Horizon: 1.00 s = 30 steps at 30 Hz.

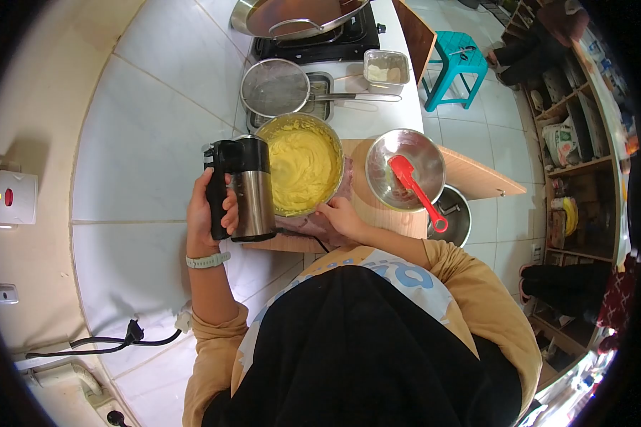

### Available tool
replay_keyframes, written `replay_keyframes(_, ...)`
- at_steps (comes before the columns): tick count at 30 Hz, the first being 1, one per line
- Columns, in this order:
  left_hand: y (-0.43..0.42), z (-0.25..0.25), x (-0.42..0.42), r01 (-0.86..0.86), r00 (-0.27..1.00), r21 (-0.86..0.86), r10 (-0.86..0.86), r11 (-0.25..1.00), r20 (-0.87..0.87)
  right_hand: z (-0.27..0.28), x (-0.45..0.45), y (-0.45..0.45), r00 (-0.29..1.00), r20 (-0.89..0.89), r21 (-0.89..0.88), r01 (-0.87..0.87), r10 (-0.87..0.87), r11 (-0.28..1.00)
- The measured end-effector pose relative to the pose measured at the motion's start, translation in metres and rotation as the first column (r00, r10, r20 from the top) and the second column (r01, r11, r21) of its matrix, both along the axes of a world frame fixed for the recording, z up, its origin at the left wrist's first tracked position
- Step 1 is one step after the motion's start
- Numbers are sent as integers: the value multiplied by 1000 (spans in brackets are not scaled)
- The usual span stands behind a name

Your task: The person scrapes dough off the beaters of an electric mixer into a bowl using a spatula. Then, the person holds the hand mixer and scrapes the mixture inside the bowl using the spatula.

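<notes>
My left hand (222, 203), with a pale watch on the wrist, is wrapped around the handle of a black and silver hand mixer (251, 196). The mixer is at the left edge of a metal bowl (340, 146) of thick yellow mixture (303, 164); its beaters cannot be made out. On the near right side of that bowl, my right hand (342, 219) grips the rim with its fingertips. A second metal bowl (382, 178) stands to the right, with a red spatula (419, 191) leaning in it.
Behind the yellow mixture lies a round sieve (275, 87) on a tray. Farther back are a square tin (386, 71) and a large pan (263, 18) on a black stove (320, 48). A teal stool (452, 67) and shelves (584, 171) stand to the right. People's legs show there.
</notes>
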<state>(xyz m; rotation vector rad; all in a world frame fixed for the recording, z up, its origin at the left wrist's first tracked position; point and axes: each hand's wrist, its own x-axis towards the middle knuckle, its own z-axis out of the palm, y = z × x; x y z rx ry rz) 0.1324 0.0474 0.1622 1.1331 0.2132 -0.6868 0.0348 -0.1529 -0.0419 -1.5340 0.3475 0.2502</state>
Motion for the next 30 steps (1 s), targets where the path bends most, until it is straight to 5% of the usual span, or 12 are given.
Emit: replay_keyframes(30, -14, 5, 3, -26, 997, 78, 20, 997, 69, -1, 1, -1, 1000, -22, -24, -13, 12, 1000)
